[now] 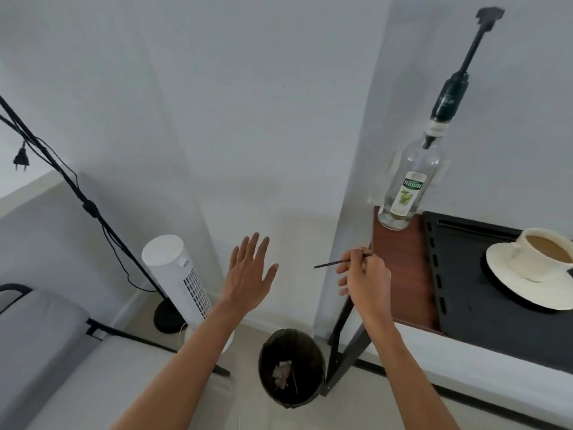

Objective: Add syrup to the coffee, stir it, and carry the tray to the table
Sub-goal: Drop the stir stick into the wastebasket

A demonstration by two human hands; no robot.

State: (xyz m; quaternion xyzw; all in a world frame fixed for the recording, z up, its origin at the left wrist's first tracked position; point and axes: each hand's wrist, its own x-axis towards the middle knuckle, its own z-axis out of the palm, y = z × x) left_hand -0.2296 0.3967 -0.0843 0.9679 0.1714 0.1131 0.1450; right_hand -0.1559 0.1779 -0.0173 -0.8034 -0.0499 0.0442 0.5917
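Right hand pinching thin stir stick above bin; left hand spread flat, empty. Coffee cup on black tray, far right. Risk: stick missing bin, brim-full coffee slopping during carry.

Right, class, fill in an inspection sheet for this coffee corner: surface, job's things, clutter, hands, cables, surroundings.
Surface: wooden side table with a black tray on it.
Job's things: cup of milky coffee on a saucer on the tray; syrup bottle upright with a pump, beside the tray; thin stir stick in hand.
Clutter: nothing seen on the table.
Hands: left hand open and empty; right hand pinches the stick above the bin.
Cables: loose plug and cord hanging along a black stand.
Surroundings: white tower fan, grey walls, bin holds crumpled waste.
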